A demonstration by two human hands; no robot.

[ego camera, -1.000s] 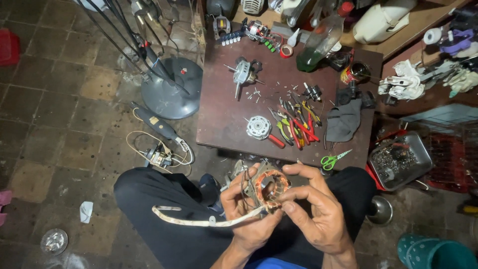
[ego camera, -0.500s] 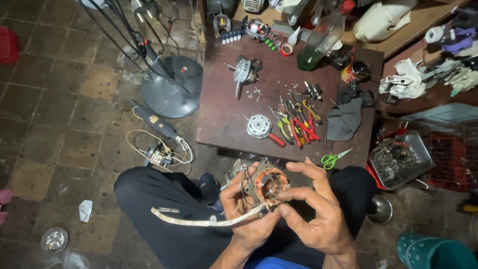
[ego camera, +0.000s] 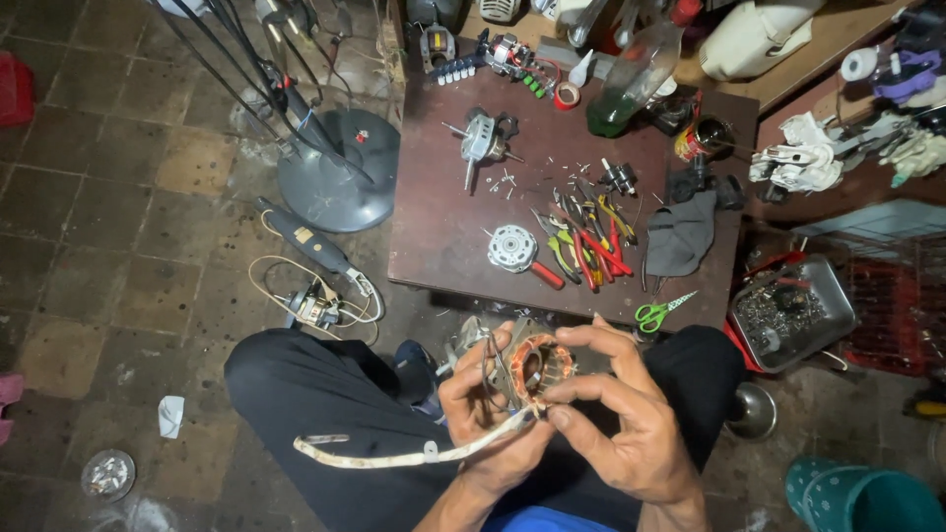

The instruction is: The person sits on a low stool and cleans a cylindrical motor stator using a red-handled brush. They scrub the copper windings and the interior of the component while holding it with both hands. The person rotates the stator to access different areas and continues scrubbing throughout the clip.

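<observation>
Stator gripped over the lap, barely changed from a moment ago.

The right hand (ego camera: 631, 433) has slid slightly lower; its fingers curl narrowly around the right rim of the stator (ego camera: 537, 366). The left hand (ego camera: 488, 419) holds as before, fingers closed on the stator's left side, pinning a pale cable (ego camera: 394, 455) that trails left. The stator sits between both hands, below the table (ego camera: 443, 227).
</observation>
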